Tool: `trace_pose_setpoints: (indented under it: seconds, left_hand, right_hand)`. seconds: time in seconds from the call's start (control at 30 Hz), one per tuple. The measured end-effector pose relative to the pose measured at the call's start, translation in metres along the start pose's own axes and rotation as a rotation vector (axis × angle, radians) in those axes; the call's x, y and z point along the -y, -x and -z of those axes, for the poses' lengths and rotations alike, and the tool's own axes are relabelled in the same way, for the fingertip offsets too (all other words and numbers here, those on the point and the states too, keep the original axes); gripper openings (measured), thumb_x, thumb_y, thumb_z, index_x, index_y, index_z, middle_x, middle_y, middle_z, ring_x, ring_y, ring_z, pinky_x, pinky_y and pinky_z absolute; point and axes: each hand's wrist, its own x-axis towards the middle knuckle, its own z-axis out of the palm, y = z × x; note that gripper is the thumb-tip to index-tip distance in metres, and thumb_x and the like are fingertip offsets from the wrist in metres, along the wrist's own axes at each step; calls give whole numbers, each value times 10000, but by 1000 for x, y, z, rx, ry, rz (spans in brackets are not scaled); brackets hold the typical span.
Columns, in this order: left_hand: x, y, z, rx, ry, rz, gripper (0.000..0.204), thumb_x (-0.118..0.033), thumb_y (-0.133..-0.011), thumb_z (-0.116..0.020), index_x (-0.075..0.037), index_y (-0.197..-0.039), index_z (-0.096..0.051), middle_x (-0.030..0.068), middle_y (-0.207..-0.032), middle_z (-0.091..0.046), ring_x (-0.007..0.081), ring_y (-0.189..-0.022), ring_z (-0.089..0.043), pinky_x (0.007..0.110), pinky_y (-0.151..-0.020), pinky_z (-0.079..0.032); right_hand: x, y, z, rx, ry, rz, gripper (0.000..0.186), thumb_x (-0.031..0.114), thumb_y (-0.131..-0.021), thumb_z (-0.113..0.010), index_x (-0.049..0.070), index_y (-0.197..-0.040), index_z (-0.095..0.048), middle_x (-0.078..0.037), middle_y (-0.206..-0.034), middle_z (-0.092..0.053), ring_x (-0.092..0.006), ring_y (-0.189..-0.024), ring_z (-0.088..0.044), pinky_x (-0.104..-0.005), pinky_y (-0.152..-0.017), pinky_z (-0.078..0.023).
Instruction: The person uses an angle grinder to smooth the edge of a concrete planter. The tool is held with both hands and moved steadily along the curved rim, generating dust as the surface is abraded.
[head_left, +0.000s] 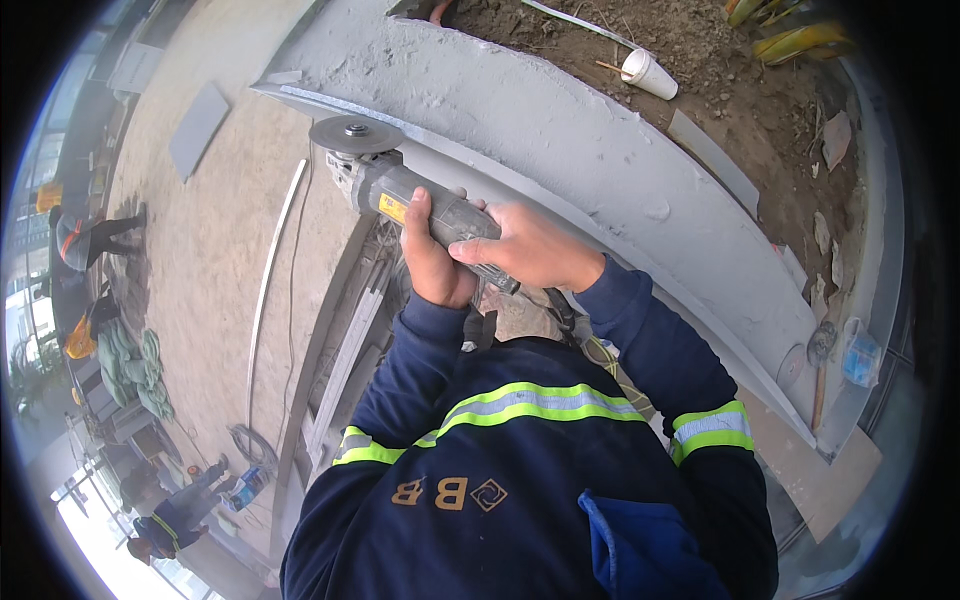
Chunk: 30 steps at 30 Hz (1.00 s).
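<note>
A grey angle grinder [440, 213] with a yellow label is held in both my hands, over the near side of a curved grey ledge [560, 130]. My left hand [433, 262] is closed round its body from below, the thumb lying along the side. Farther back, my right hand [543, 246] grips the rear of the body near the cord end. The round cutting disc [357, 134] sits at the far left end of the tool, beside the ledge's lip. Whether the disc touches the lip, I cannot tell.
Beyond the ledge lies soil with a white cup [649, 74]. A hammer-like tool [821, 370] and a plastic-wrapped pack [860, 355] rest at right. At left are a grey slab [199, 131], a long white strip [272, 270], a cable coil [252, 447] and several people working.
</note>
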Motion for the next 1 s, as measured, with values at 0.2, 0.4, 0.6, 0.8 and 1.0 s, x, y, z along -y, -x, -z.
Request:
trace_pose_setpoints:
  seconds: [0.2,0.4,0.6,0.8,1.0]
  left_hand:
    - [-15,-29,6,1,-46,-11,481,-456,-948,-647,-24,-1138,-554,107,-992,-660,256,-935,-660,416,-860,-558]
    - [-19,-37,12,42,3,56,512,-478,-936,-652,2,-1100,-580,107,-975,-668,253,-926,-669,406,-864,-553]
    - [0,11,-2,27,-27,39,455,-426,-965,-640,-44,-1182,-520,118,-995,-664,267,-922,-676,417,-818,-578]
    - [4,5,1,1,-49,16,464,-436,-960,-640,-50,-1186,-516,118,-1002,-659,269,-915,-676,415,-813,-574]
    - [-10,-24,3,-7,-35,-4,426,-391,-984,-608,-23,-1188,-546,130,-1003,-663,268,-904,-679,425,-828,-570]
  right_hand:
    - [-3,-32,-1,2,48,-26,559,284,-886,-753,-127,-1236,-609,-205,-1165,-686,-231,-1066,-654,-349,-943,-499]
    - [1,-34,-4,-33,51,4,556,296,-875,-755,-130,-1207,-625,-216,-1095,-705,-244,-1009,-680,-345,-906,-514]
    - [2,14,-3,-11,-25,6,530,299,-874,-749,-125,-1172,-639,-217,-1013,-725,-231,-952,-702,-344,-859,-533]
    - [-7,9,4,18,22,-22,503,273,-889,-738,-102,-1204,-624,-196,-1075,-705,-213,-993,-672,-342,-891,-514]
    - [0,-24,1,42,-20,-55,545,253,-909,-742,-117,-1276,-583,-176,-1188,-677,-189,-1081,-630,-336,-961,-492]
